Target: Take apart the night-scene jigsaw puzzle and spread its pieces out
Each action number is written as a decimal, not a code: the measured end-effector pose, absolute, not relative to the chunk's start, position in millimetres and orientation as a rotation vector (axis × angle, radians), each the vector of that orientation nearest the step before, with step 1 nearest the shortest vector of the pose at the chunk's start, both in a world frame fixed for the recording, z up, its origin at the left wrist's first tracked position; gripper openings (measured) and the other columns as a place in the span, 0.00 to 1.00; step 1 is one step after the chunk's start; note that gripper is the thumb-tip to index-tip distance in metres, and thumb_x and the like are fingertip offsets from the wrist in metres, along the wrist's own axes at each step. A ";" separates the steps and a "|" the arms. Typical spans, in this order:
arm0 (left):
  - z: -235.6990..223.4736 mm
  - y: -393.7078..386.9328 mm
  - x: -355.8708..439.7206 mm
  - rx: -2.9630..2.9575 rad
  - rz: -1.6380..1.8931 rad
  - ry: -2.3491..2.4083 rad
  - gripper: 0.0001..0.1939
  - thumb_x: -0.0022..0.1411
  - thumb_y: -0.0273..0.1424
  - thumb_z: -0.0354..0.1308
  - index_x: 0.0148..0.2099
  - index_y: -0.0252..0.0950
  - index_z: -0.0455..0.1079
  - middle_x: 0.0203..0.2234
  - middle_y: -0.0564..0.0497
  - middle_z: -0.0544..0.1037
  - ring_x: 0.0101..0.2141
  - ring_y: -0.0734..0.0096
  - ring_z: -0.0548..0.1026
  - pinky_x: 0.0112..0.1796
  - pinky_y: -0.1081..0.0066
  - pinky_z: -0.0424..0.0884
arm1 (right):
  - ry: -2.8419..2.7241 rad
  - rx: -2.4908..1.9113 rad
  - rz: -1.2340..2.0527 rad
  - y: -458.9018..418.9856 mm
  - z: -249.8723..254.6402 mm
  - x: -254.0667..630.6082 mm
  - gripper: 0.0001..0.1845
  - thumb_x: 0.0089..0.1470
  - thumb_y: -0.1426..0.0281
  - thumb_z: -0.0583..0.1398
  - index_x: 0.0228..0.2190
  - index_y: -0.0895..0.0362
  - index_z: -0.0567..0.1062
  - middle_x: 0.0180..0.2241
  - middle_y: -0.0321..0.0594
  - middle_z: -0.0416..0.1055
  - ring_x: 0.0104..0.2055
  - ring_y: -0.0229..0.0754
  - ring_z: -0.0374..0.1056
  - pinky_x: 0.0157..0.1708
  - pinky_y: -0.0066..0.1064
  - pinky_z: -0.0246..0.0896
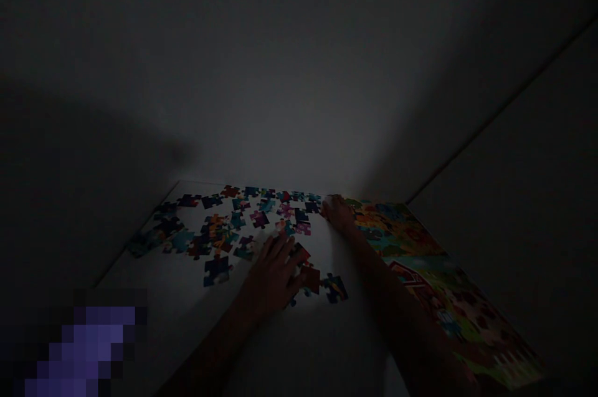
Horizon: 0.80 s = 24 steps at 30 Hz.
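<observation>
The scene is very dark. Several loose jigsaw pieces (pixel 233 222) lie scattered over a white table (pixel 187 297). My left hand (pixel 273 275) lies flat with its fingers spread, resting on a few pieces (pixel 311 278) near the table's middle. My right hand (pixel 337 211) reaches to the far edge, fingers curled at the corner of a colourful picture board (pixel 420 260) beside the far row of pieces. What, if anything, those fingers grip is too dark to make out.
The picture board runs along the table's right side toward me. A plain wall rises behind the table, and a second wall or panel (pixel 523 166) stands to the right. A blurred purple patch (pixel 88 347) sits at lower left.
</observation>
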<state>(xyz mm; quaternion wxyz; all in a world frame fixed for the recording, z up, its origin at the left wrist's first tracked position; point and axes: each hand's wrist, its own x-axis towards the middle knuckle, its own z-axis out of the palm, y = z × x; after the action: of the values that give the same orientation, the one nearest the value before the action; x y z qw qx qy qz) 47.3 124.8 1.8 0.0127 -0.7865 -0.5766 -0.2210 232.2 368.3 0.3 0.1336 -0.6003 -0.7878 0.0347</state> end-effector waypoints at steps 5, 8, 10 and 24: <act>5.1 120.0 57.4 -2.731 -0.764 -1.655 0.25 0.69 0.48 0.49 0.63 0.47 0.66 0.64 0.47 0.66 0.66 0.57 0.59 0.66 0.48 0.49 | -2.307 -1.701 0.090 371.7 -11.4 237.5 0.30 0.66 0.55 0.47 0.62 0.56 0.64 0.65 0.50 0.60 0.68 0.52 0.52 0.67 0.51 0.39; 3.5 117.7 58.4 -2.774 -0.756 -1.651 0.25 0.67 0.49 0.53 0.61 0.46 0.68 0.65 0.46 0.65 0.66 0.56 0.58 0.66 0.47 0.48 | -2.334 -1.591 0.157 358.7 -17.6 247.4 0.29 0.67 0.55 0.47 0.61 0.57 0.66 0.64 0.50 0.62 0.68 0.50 0.53 0.67 0.51 0.37; 2.8 116.1 55.8 -2.752 -0.754 -1.690 0.24 0.67 0.48 0.54 0.61 0.46 0.68 0.65 0.46 0.65 0.66 0.56 0.58 0.66 0.47 0.48 | -2.332 -1.515 0.229 346.0 -19.4 254.4 0.31 0.66 0.53 0.46 0.60 0.58 0.67 0.64 0.52 0.62 0.68 0.50 0.54 0.67 0.48 0.43; 2.4 70.6 27.8 -2.223 -0.473 -2.081 0.23 0.70 0.40 0.51 0.65 0.47 0.65 0.66 0.43 0.63 0.66 0.46 0.58 0.63 0.41 0.51 | -2.362 -1.394 0.136 179.8 -47.8 303.5 0.42 0.60 0.44 0.52 0.65 0.57 0.59 0.69 0.55 0.51 0.71 0.58 0.44 0.67 0.58 0.41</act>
<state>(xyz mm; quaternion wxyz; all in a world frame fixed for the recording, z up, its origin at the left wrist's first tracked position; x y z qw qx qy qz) 27.8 70.6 2.4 0.0299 -0.7210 -0.6751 -0.1534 303.5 179.8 -47.8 0.1967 -0.4977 -0.8434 0.0486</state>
